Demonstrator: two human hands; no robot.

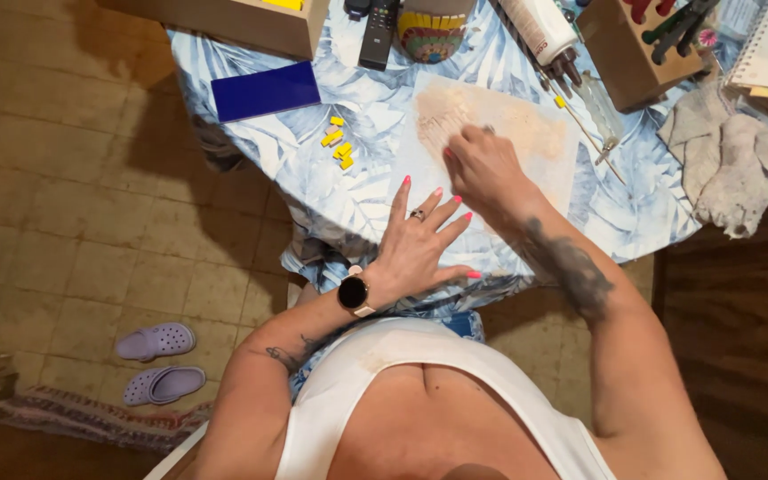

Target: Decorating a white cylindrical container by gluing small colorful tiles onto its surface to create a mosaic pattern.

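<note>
— Pressing flat on the white board (420,178), is that the left hand (420,244)?

— Yes. Its fingers (399,197) are spread wide and open, gripping nothing, palm down on the board's near edge where it lies on the leaf-patterned tabletop (313,169).

— And the right hand (484,169)?

— It sits just beyond the left fingers, on the board's tan-smeared patch (500,120). Its fingers are curled down onto the surface; they may be closed on something small, but the view is too blurred there, so I cannot tell.

— What lies around them?

— Left of both hands' fingers, a cluster of small yellow pieces (338,142), and past those a dark blue tile (266,91). Beyond the right fingers, a white bottle with a dark nozzle (544,36) lies tipped. Well off to the right of them, a crumpled grey cloth (731,164). Far beyond the fingers, a black remote (379,34) beside a painted pot (431,34).
</note>
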